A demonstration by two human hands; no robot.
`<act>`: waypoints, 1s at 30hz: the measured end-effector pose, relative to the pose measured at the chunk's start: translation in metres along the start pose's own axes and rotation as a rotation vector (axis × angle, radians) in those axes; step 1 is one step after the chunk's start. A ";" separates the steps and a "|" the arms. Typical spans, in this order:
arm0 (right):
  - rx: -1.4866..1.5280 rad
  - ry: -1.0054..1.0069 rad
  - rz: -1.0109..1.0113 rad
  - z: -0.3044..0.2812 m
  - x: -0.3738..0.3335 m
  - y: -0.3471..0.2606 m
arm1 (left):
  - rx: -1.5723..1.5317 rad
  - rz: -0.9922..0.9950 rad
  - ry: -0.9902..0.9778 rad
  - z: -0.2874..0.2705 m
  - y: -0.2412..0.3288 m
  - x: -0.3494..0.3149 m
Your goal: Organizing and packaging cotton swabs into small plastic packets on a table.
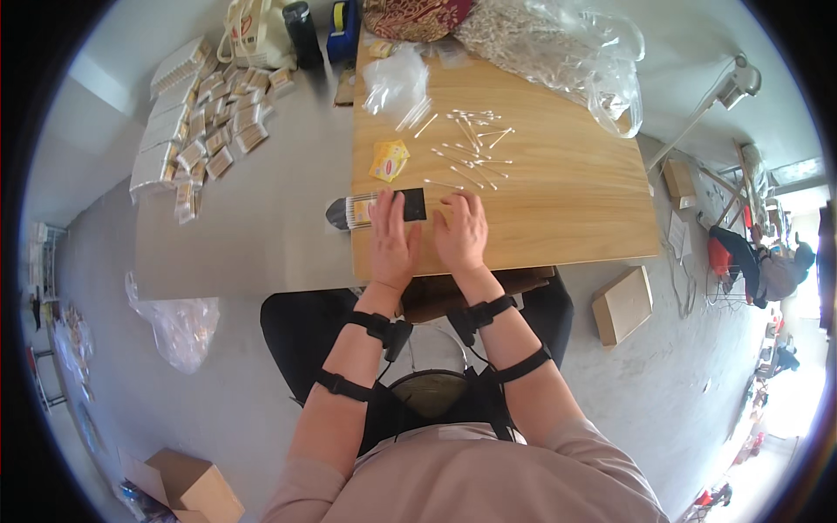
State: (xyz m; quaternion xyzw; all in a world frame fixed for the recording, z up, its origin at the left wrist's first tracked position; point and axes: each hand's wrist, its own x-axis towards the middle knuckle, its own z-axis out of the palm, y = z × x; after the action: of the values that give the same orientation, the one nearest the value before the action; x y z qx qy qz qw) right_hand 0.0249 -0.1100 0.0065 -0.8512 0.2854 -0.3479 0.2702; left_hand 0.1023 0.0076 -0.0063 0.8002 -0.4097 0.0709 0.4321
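Observation:
A small clear pack of cotton swabs (359, 212) lies across the left edge of the wooden board, partly on a black plate (415, 206). My left hand (394, 242) rests over its right part, fingers stretched out and hiding some of it. Just right of the black plate is my right hand (462, 234), its fingers bent and apart, with nothing seen in it. Loose cotton swabs (471, 157) are scattered beyond my hands. Yellow cards (389, 160) lie behind the pack, near a heap of clear plastic bags (397, 83).
Many swab packs (222, 113) are piled and stacked on the grey table (279, 200) at left. A dark bottle (302, 35) and a blue tape dispenser (343, 30) stand behind. A large bag of swabs (549, 52) covers the board's (593, 200) far side. Cardboard boxes (622, 305) sit on the floor.

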 end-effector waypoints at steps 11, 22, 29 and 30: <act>-0.349 0.090 0.118 -0.043 0.000 0.067 | 0.333 0.009 -0.134 0.021 0.001 -0.001; -0.402 -0.016 0.135 -0.042 0.003 0.061 | 0.402 0.033 -0.192 0.025 0.000 -0.001; -0.407 -0.056 0.113 -0.042 0.001 0.056 | 0.420 -0.018 -0.247 0.020 0.001 -0.004; -0.413 -0.050 0.113 -0.043 0.000 0.058 | 0.407 -0.006 -0.243 0.019 0.004 -0.004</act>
State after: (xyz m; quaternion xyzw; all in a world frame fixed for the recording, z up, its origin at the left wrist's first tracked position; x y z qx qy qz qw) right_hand -0.0248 -0.1611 -0.0056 -0.8794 0.3912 -0.2453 0.1161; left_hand 0.0919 -0.0056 -0.0178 0.8748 -0.4336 0.0537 0.2095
